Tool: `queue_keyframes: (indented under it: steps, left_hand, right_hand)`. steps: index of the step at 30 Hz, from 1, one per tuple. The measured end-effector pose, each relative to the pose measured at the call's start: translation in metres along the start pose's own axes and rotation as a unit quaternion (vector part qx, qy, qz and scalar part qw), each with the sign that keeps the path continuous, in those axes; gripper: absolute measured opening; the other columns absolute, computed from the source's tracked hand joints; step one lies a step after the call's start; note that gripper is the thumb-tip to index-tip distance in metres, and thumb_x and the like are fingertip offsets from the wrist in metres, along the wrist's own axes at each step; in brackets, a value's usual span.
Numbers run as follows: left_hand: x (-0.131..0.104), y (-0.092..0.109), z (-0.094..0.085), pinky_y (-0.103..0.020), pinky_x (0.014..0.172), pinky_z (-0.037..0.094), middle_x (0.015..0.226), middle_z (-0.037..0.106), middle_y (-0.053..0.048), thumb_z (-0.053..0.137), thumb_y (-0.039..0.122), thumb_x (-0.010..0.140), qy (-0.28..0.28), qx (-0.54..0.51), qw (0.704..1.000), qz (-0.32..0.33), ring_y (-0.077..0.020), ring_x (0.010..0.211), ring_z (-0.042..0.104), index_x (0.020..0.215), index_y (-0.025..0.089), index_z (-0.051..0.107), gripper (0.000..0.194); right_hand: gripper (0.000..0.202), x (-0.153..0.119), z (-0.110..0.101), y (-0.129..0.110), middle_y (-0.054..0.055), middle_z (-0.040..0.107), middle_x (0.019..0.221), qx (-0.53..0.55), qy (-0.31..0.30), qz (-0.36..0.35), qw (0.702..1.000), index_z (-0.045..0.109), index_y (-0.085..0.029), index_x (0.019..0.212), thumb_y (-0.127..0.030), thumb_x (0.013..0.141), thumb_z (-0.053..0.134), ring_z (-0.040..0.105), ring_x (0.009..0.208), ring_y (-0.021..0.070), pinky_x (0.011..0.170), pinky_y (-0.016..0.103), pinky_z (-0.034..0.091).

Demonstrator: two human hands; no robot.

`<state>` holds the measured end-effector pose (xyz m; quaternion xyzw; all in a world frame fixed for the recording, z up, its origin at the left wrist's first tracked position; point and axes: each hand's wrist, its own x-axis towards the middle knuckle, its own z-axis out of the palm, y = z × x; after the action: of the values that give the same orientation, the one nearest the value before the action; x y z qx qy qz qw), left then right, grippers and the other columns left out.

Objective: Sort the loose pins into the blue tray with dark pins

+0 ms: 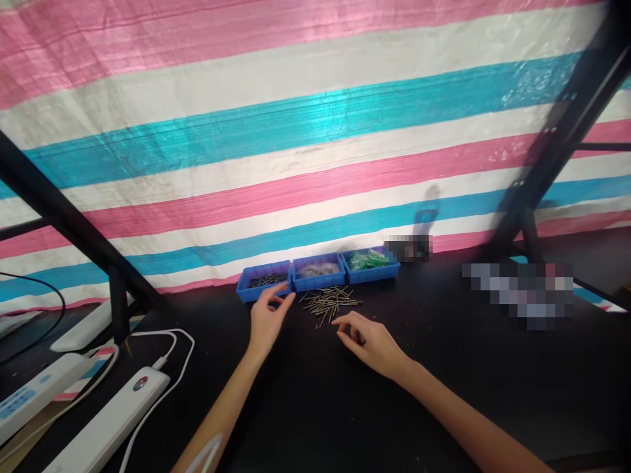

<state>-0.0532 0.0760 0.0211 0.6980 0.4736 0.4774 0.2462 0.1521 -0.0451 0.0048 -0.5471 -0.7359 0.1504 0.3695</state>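
A loose pile of long thin brassy screws [331, 302] lies on the black table. Just left of it, my left hand [266, 322] hovers before a blue bin of dark screws [269, 280], thumb and fingers apart, with nothing visible between them. To the pile's lower right is my right hand [371, 338], its fingers curled and a small gap between thumb and forefinger; I see nothing held there. Beside the first bin stand a middle blue bin [318, 284] of pale greyish pieces and a right blue bin [377, 272] of green pieces, possibly small bags.
White power strips [111, 420] and a white cable [183, 374] occupy the left side. Black frame posts [73, 203] rise at both sides, before a striped plastic sheet [296, 190]. Blurred-out items lie at the right and behind the bins.
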Motion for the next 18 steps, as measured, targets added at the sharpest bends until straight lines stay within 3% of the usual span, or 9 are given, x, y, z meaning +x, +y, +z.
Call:
queue_keyframes:
  steps: [3, 7, 11, 18]
  left_hand:
    - [-0.028, 0.008, 0.015, -0.027, 0.068, 0.044, 0.094, 0.063, -0.003, 0.055, 0.038, 0.079, -0.120, 0.084, 0.984, 0.101, -0.0157, 0.079, 0.056, 0.091, 0.022, 0.066, 0.023]
    - [-0.048, 0.009, 0.027, -0.038, 0.086, 0.039, 0.112, 0.059, -0.002, 0.051, 0.033, 0.083, -0.231, 0.185, 0.934, 0.200, -0.0211, 0.105, 0.049, 0.102, 0.027, 0.061, 0.022]
    - [-0.051, 0.007, 0.027, -0.039, 0.089, 0.037, 0.125, 0.051, -0.002, 0.044, 0.032, 0.088, -0.256, 0.214, 0.919, 0.211, -0.0214, 0.113, 0.044, 0.111, 0.027, 0.056, 0.027]
    - [-0.053, 0.011, 0.025, -0.036, 0.087, 0.037, 0.114, 0.057, -0.002, 0.038, 0.028, 0.090, -0.253, 0.212, 0.920, 0.211, -0.0190, 0.107, 0.047, 0.108, 0.024, 0.058, 0.026]
  right_hand:
    - [0.020, 0.000, 0.000, -0.001, 0.000, 0.058, 0.083, -0.016, -0.013, -0.011, 1.000, 0.057, -0.023, 0.101, -0.026, 0.087, 0.043, 0.050, 0.057, 0.0078, 0.057, 0.021, 0.040]
    - [0.020, -0.001, 0.001, -0.003, 0.000, 0.057, 0.084, -0.023, -0.031, -0.023, 0.999, 0.057, -0.023, 0.100, -0.025, 0.087, 0.041, 0.049, 0.057, 0.0078, 0.057, 0.021, 0.039]
    - [0.019, -0.001, 0.001, -0.003, -0.001, 0.056, 0.083, -0.028, -0.036, -0.028, 0.999, 0.057, -0.024, 0.099, -0.023, 0.087, 0.042, 0.049, 0.057, 0.0075, 0.057, 0.021, 0.038]
    - [0.021, -0.001, -0.002, -0.004, 0.000, 0.057, 0.085, -0.029, -0.045, -0.029, 0.998, 0.057, -0.024, 0.100, -0.022, 0.086, 0.042, 0.050, 0.058, 0.0079, 0.059, 0.021, 0.039]
